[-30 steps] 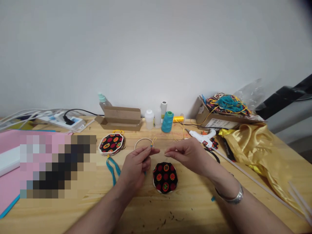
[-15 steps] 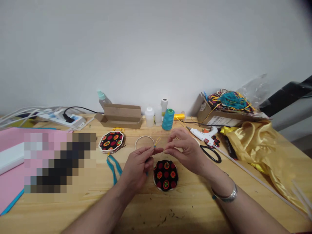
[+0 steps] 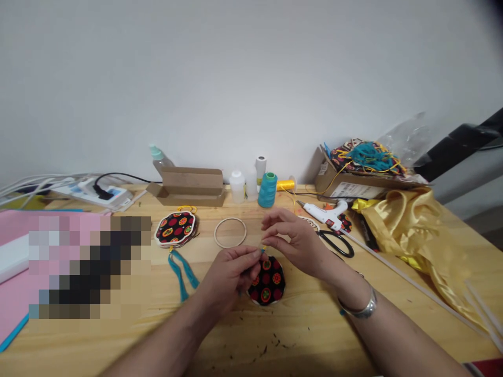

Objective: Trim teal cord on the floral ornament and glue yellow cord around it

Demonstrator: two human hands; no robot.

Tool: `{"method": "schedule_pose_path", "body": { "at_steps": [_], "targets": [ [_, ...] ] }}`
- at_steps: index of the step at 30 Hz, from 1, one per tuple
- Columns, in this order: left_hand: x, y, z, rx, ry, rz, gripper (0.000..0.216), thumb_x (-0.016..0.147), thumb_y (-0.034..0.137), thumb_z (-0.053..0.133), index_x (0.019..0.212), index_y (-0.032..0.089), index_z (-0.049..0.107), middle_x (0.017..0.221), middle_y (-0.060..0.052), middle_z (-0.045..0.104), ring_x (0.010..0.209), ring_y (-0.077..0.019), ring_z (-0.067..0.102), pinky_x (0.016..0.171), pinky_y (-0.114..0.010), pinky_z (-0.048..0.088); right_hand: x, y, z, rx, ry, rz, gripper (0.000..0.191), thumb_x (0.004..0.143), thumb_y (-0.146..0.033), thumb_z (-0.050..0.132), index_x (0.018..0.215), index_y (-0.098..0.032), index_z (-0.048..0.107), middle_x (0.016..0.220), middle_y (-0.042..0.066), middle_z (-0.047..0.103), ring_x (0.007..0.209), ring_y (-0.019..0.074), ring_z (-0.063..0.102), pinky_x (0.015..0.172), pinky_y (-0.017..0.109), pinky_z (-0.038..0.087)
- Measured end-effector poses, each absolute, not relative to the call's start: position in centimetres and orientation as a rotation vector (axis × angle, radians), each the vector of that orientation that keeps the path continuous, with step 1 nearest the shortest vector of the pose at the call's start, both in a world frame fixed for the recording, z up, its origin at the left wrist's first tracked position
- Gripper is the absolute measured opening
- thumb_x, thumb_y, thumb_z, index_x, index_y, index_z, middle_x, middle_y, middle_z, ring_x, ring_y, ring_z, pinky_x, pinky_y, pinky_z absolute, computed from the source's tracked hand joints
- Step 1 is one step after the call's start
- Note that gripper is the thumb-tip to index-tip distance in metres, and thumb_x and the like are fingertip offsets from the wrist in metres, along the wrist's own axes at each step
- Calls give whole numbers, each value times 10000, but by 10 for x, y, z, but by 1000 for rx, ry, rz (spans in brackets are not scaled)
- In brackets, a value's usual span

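Left hand [image 3: 231,271] pinches a teal-and-yellow cord [image 3: 262,251]; right hand [image 3: 294,241] arches beside it, its grip unclear. Left fingers now partly hide the black floral disc [image 3: 270,283], unobstructed earlier.

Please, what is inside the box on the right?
Patterned pieces and tangled teal and yellow cords show at the top of the box. They cover whatever lies deeper.

No lettering can be read; the white label [image 3: 346,190] on the cardboard box [image 3: 324,179] is too small.
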State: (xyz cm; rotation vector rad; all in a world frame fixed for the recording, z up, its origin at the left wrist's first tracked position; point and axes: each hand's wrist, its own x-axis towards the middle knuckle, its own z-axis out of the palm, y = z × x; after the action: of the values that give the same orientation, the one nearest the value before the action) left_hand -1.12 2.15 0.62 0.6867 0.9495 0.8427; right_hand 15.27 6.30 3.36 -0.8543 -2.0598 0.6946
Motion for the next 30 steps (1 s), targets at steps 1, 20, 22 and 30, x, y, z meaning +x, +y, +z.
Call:
{"method": "schedule_pose_path", "body": {
  "at_steps": [1,20,22,30],
  "targets": [
    [-11,21,6,689,950,837,204,736,295,628,744,95,669,429,56,421,354,0,236,376,-177,81,153,64,34,-865,-2048,717,107,767,-94,586,717,-160,654,903,49,565,858,129,549,763,269,446],
    [-13,22,7,514,674,917,144,782,244,597,745,109,631,440,88,313,386,-13,169,391,-159,146,145,67,19,-1113,-1489,1690,215,660,-327,658,637,-115,633,501,-41,480,430,35,315,408,195,200],
    [-13,23,8,502,701,936,145,779,248,603,751,107,623,440,91,312,389,-13,167,391,-156,149,144,66,19,-1105,-1453,1697,218,659,-334,669,674,-118,647,533,-33,508,433,34,327,406,191,210],
    [-12,24,7,537,781,970,188,734,261,648,654,118,555,452,79,369,384,-10,196,389,-161,144,141,61,20,-985,-1391,1760,204,656,-314,689,730,-129,646,612,-15,568,523,58,448,457,175,312]
  ]
}}
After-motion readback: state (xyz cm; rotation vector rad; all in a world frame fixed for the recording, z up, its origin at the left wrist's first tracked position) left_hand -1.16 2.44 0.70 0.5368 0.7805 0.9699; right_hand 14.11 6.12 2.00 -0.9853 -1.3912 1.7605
